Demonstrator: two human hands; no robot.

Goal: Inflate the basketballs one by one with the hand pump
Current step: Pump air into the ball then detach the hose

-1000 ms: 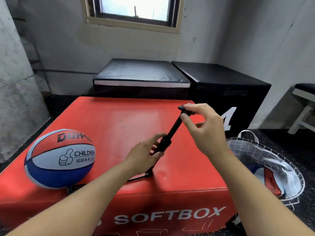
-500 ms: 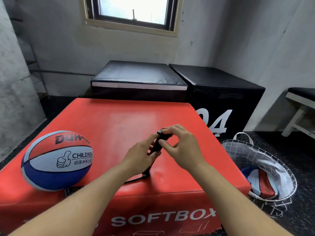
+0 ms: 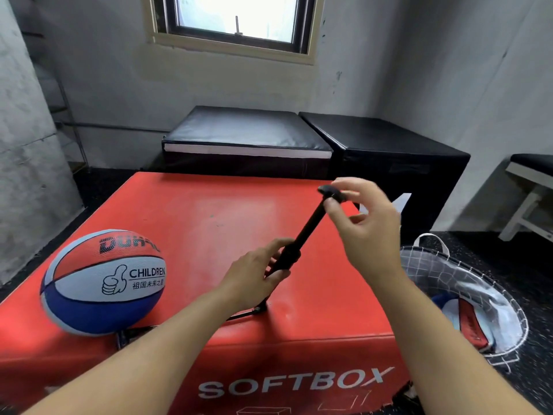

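A red, white and blue basketball [image 3: 103,283] marked CHILDREN sits at the left of the red soft box [image 3: 209,211]. A black hand pump [image 3: 302,238] stands tilted on the box, its rod drawn out up and to the right. My left hand [image 3: 254,277] grips the pump's barrel. My right hand [image 3: 362,226] pinches the handle at the rod's top. A thin black hose [image 3: 239,316] runs from the pump's base toward the ball's underside; the needle end is hidden under my left forearm.
A mesh basket [image 3: 466,298] on the floor at the right holds another red, white and blue ball [image 3: 466,319]. Two black padded boxes [image 3: 374,145] stand behind the red box. A bench [image 3: 529,181] stands at the far right.
My right hand pushed the handle down into the barrel half a second ago and has now pulled it back out, up and to the right. My left hand and the ball stayed put.
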